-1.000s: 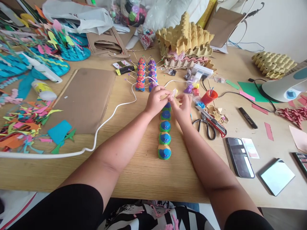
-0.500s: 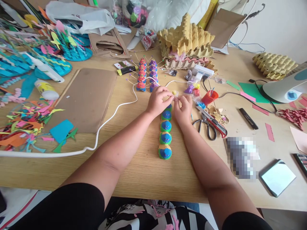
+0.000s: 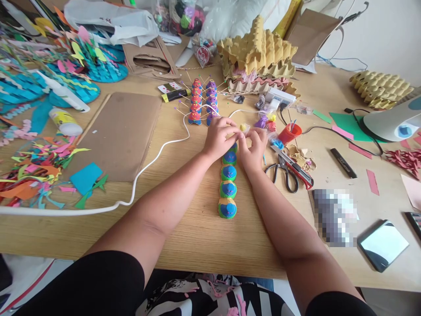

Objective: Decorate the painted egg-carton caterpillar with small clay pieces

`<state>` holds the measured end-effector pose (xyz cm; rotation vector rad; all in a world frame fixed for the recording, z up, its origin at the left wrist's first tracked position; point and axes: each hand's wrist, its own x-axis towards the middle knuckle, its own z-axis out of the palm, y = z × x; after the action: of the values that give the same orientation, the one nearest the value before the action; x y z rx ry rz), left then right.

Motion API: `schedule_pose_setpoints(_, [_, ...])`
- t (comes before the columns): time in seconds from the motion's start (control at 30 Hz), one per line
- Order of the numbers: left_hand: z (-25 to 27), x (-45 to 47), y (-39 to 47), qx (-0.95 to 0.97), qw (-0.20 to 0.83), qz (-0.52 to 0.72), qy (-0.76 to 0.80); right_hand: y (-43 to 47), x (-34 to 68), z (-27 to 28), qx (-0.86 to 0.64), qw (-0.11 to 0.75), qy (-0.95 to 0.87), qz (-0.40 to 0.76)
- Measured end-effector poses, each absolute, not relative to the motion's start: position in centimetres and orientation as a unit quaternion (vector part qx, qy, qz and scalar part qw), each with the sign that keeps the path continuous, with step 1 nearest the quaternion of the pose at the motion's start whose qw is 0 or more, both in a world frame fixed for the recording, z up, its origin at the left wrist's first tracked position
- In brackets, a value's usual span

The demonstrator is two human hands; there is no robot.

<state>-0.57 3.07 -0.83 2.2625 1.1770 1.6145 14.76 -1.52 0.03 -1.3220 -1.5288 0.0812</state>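
My left hand (image 3: pixel 221 137) and my right hand (image 3: pixel 252 148) meet fingertip to fingertip over the far end of a painted egg-carton strip (image 3: pixel 227 190). Both are pinched closed, and whatever sits between the fingers is too small to make out. The strip runs toward me as a row of blue-and-green bumps, its far end hidden under my hands. Just behind my fingertips shows a small yellow lump (image 3: pixel 242 127), apparently in clear plastic. Beyond my left hand stand a red-and-blue strip (image 3: pixel 195 103) and a purple strip (image 3: pixel 211 98), both with thin pin-tipped sticks poking out.
Right of my hands are black-handled scissors (image 3: pixel 285 173), a red utility knife (image 3: pixel 297 169), an orange cup (image 3: pixel 289 133) and purple clay (image 3: pixel 262 122). A white cable (image 3: pixel 158 156) crosses the left side beside a cardboard sheet (image 3: pixel 120 136). Egg trays (image 3: pixel 258 52) stack at the back.
The fingertips of both hands have shifted slightly and now press closer together. The whole view has moved a little; the strips keep their places on the table.
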Motion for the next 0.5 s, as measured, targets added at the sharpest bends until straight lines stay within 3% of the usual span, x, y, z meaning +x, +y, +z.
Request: schedule_pose_setpoints(0.5, [-0.5,-0.6,2.6,0.758,0.024,0.505,0.413,-0.5,14.9,-1.1,-0.529,0.541,-0.654,0.003])
